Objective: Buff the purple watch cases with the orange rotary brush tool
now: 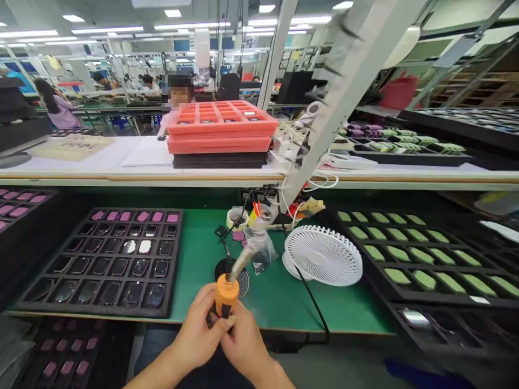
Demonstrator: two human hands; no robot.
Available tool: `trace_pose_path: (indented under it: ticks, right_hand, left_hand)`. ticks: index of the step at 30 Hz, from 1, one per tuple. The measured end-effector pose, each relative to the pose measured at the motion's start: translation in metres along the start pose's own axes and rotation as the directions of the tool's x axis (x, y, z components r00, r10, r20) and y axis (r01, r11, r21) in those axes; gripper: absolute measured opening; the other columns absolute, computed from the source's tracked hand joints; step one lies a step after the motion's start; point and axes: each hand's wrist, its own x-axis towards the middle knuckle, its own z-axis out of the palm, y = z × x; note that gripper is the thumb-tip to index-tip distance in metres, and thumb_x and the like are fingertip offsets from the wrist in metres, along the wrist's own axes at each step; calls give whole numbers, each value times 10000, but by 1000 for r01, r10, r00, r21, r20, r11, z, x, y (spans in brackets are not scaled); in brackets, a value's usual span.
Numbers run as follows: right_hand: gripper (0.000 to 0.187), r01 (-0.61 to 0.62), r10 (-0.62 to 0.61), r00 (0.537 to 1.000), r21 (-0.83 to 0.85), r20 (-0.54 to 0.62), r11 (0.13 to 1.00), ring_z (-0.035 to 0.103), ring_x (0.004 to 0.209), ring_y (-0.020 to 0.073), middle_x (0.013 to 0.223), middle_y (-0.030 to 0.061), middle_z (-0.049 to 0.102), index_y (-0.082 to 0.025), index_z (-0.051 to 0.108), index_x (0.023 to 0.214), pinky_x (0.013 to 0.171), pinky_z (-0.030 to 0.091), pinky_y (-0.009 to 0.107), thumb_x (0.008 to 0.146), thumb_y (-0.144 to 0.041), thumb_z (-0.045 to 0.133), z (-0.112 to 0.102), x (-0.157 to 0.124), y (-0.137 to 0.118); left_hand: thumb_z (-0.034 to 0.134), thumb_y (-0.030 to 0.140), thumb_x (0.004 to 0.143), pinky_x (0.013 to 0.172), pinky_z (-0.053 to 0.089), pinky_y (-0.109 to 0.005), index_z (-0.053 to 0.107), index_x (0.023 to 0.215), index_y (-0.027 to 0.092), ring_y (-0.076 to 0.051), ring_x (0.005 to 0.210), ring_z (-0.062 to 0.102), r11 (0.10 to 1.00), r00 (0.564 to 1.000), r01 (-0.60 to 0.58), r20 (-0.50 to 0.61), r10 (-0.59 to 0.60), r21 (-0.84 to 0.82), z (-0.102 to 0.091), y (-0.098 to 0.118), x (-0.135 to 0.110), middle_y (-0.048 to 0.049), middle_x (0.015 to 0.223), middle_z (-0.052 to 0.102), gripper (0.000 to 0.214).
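Note:
My left hand [201,327] and my right hand [244,337] meet low in front of me, fingers closed around the lower part of an orange cylindrical tool [227,292] with a black patch on its side. A pale blurred shaft [243,260] seems to rise from its top toward the upper right; its exact kind I cannot make out. Partly hidden behind the tool sits a round black mesh-topped item [244,281]. A small black square device [221,232] and a clear plastic bag [263,251] lie farther back on the green mat [198,243].
At left, a black foam tray [175,259] holds rows of watch-like pieces. A white fan [324,256] stands right of my hands, beside another black tray [367,265] of green pieces. Tape [237,218] lies behind. Red foam trays [221,145] are stacked on the shelf [141,174]; people sit beyond.

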Motion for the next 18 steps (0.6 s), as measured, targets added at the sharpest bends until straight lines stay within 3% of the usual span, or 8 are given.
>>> trace_pose_path:
  ticks: [4, 7, 10, 13, 18]
  right_hand:
    - [393, 74, -73, 996, -32, 46, 997, 773, 1140, 264, 1263, 118, 766, -269, 638, 1420, 942, 699, 398, 1033, -331, 667, -15, 15, -6]
    - [572, 25, -37, 997, -163, -66, 986, 697, 1352, 358, 1471, 186, 674, -277, 506, 1575, 1100, 653, 561, 1042, -404, 672, -23, 23, 18]
    - [819, -50, 3, 988, -299, -156, 953, 652, 1390, 453, 1541, 231, 617, -267, 403, 1661, 1099, 620, 681, 977, -563, 744, -15, 28, 43]
    - [948, -92, 30, 987, -402, -158, 911, 685, 1300, 486, 1502, 236, 648, -262, 402, 1670, 1001, 640, 682, 908, -692, 767, 1, 30, 52]
    - [890, -164, 104, 984, -527, -142, 834, 607, 1403, 520, 1587, 268, 561, -227, 443, 1635, 1030, 597, 680, 947, -749, 657, 7, 33, 48]
  left_hand:
    - [649, 562, 1096, 1106, 581, -420, 717, 1345, 232, -293, 1258, 705, 999, 999, 23, -50, -21, 33, -31, 0, 10, -134, 1358, 740, 419]
    - [623, 555, 1108, 981, 592, -366, 736, 1247, 215, -259, 1082, 738, 995, 998, 38, -60, -33, 92, -59, -2, 25, -106, 1188, 783, 384]
    - [627, 548, 1105, 878, 565, -320, 733, 1178, 205, -229, 964, 731, 989, 997, 49, -58, -41, 141, -80, -8, 52, -71, 1074, 785, 367]
    - [672, 569, 1066, 825, 537, -307, 740, 1132, 198, -223, 909, 716, 983, 999, 22, -28, -17, 184, -88, -21, 85, -57, 1023, 782, 383]
    - [713, 626, 1008, 905, 540, -345, 747, 1114, 194, -254, 984, 731, 977, 998, -52, -15, 56, 205, -86, -52, 117, -83, 1077, 796, 445]
